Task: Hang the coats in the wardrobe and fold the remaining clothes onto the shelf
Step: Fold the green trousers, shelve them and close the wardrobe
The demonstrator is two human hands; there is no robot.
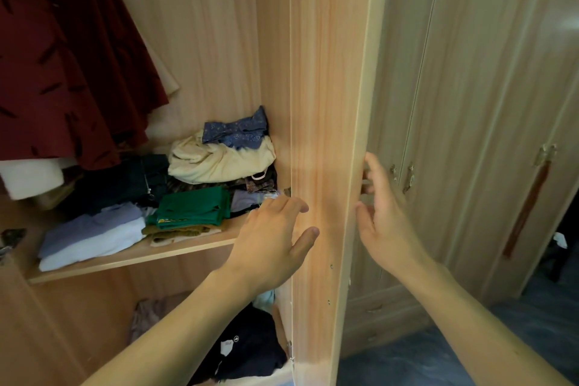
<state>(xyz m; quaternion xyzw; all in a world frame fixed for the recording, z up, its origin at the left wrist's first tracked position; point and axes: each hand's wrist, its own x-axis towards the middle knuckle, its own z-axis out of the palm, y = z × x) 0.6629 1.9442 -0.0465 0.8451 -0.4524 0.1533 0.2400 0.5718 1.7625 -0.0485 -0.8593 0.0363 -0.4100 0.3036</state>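
The wardrobe stands open, its door (326, 135) swung out edge-on in the middle of the view. My left hand (275, 238) lies flat against the door's inner face, fingers spread, holding nothing. My right hand (380, 213) curls its fingers around the door's outer edge. A dark red coat (62, 72) hangs at the upper left. On the shelf (131, 255) lie folded clothes: a white and lilac stack (91, 235), a green garment (194, 205), dark clothes (125, 182), and a cream bundle (219, 160) topped by a blue patterned piece (238, 131).
Below the shelf, dark clothes (250, 351) and a pinkish garment (147, 316) lie in the lower compartment. To the right are closed wardrobe doors (470, 103) with metal handles (409, 178) and a red tassel (526, 213). Blue floor (470, 354) shows at the lower right.
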